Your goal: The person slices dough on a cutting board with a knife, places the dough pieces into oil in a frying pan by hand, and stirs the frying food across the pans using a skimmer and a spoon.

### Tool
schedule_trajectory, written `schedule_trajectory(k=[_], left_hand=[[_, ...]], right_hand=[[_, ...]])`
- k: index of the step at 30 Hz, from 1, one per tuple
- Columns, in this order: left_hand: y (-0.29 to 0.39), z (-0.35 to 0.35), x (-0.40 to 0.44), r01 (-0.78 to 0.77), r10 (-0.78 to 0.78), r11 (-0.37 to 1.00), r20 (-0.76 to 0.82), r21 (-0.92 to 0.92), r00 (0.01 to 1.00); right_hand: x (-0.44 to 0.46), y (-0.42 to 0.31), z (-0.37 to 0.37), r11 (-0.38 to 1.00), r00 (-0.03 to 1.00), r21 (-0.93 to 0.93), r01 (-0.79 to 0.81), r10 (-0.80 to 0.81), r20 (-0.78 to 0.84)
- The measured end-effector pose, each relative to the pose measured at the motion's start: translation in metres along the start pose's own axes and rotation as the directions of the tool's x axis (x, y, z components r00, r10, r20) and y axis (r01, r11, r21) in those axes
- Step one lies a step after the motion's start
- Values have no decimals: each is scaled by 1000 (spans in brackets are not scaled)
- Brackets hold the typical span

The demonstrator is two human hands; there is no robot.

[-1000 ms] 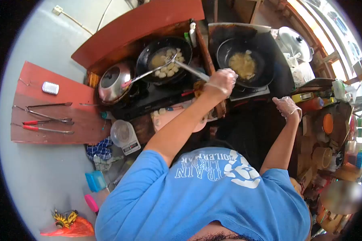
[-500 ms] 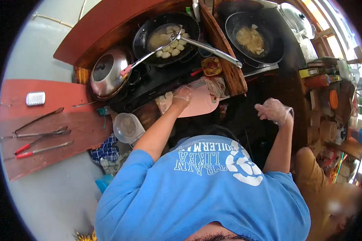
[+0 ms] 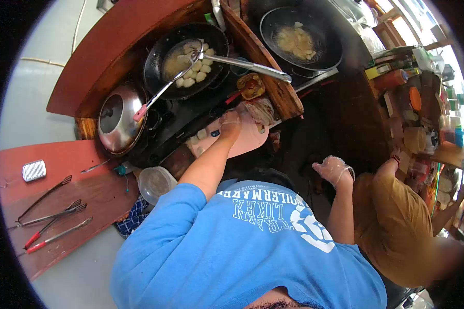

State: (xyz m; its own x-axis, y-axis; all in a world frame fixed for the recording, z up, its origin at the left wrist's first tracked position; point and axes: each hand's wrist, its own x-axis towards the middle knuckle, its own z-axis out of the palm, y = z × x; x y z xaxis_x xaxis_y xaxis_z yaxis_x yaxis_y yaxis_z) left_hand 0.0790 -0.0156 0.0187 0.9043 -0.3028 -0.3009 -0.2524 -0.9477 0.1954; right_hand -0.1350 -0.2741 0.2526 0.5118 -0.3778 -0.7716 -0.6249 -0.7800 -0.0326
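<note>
My left hand (image 3: 229, 121), in a clear plastic glove, is closed over the pink cutting board (image 3: 250, 138). A small dark item (image 3: 215, 133) shows beside it; what the fingers grip is hidden. Pale pieces (image 3: 197, 137) lie at the board's left end. My right hand (image 3: 334, 170), also gloved, is held to the right, empty, its fingers loosely bent and partly apart. A long-handled ladle (image 3: 162, 91) and metal tongs (image 3: 252, 66) rest across the left wok (image 3: 154, 72), where pale pieces sit in oil.
The right wok (image 3: 325, 49) holds frying pieces behind a wooden divider (image 3: 263, 56). A lidded pan (image 3: 119, 121) stands left. Tongs (image 3: 59, 237) and a grater (image 3: 34, 170) lie on a red board (image 3: 62, 149). Another person (image 3: 397, 226) in brown is at right.
My left hand has let go of the tongs and come down to the cutting board. My right hand has lowered, its fingers more bent. The other person has come further into view.
</note>
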Motion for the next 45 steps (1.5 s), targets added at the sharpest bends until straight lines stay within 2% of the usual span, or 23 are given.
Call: schedule_trajectory(k=[1, 3, 4, 5, 6, 10, 12, 14, 18, 20, 22, 24, 28, 30, 31, 33, 35, 37, 39, 41, 43, 44, 45], left_hand=[[0, 9, 5, -7, 7, 1000, 1, 2, 1000], [0, 26, 14, -32, 4, 992, -223, -123, 975], [4, 23, 15, -33, 3, 991, -226, -128, 974], [7, 21, 16, 45, -82, 981, -194, -188, 978], [9, 18, 17, 124, -166, 961, -157, -245, 974], [17, 16, 15, 103, -159, 964, -221, -245, 962], [33, -11, 6, 276, -363, 883, -179, -381, 914], [27, 10, 9, 272, -369, 887, -218, -374, 904], [26, 16, 13, 294, -399, 876, -233, -382, 887], [30, 12, 11, 305, -412, 866, -222, -396, 884], [32, 12, 9, 330, -438, 850, -202, -411, 876], [32, 12, 14, 387, -463, 825, -101, -411, 881], [25, 32, 20, 407, -526, 789, -162, -460, 835], [26, 32, 19, 211, -213, 977, -332, -43, 919], [28, 32, 17, 217, -221, 975, -338, -50, 915], [34, 30, 22, 247, -393, 849, -245, -467, 886], [42, 14, 11, 234, -391, 844, -255, -483, 884], [47, 10, 1, 219, -380, 844, -258, -490, 888], [49, 13, -5, 40, -474, 717, -445, -696, 759], [50, 6, -14, 6, -471, 727, -493, -686, 732], [60, -25, -31, -85, -547, 709, -621, -701, 562], [61, -32, -39, -101, -541, 708, -629, -699, 559], [60, -36, -47, -301, -522, 640, -688, -707, 504]], right_hand=[[2, 1, 1, 1000, 1000, -11, 17, -17, 0], [14, 12, 7, 999, 1000, -28, 30, -30, -4], [28, 18, 16, 993, 994, -58, 106, -106, 12], [42, 27, 20, 979, 983, -89, 184, -182, 29], [21, 5, -7, 991, 992, -45, 127, -126, 22], [54, 0, -13, 968, 972, -98, 232, -227, 58], [72, -2, -17, 950, 957, -125, 287, -278, 84], [113, 6, -2, 887, 909, -198, 417, -402, 109], [140, -2, -13, 868, 900, -238, 436, -428, 87], [153, -1, -15, 793, 839, -293, 535, -539, 74], [169, 2, -13, 785, 838, -308, 538, -537, 94], [181, 6, -11, 770, 834, -330, 546, -538, 124], [193, 11, -7, 752, 839, -373, 543, -504, 205], [194, 14, -12, 735, 839, -407, 542, -496, 223], [195, 17, -11, 728, 838, -416, 544, -499, 221], [201, 21, -12, 759, 853, -390, 521, -451, 261], [211, 33, -6, 758, 855, -396, 518, -450, 258], [236, 51, 9, 742, 811, -332, 583, -552, 191], [231, 58, 4, 768, 828, -311, 560, -532, 178], [221, 58, -1, 791, 844, -293, 537, -511, 167], [217, 60, -7, 832, 882, -295, 470, -432, 188], [216, 64, -9, 834, 885, -296, 465, -432, 171], [223, 71, -2, 821, 876, -307, 482, -456, 155]])
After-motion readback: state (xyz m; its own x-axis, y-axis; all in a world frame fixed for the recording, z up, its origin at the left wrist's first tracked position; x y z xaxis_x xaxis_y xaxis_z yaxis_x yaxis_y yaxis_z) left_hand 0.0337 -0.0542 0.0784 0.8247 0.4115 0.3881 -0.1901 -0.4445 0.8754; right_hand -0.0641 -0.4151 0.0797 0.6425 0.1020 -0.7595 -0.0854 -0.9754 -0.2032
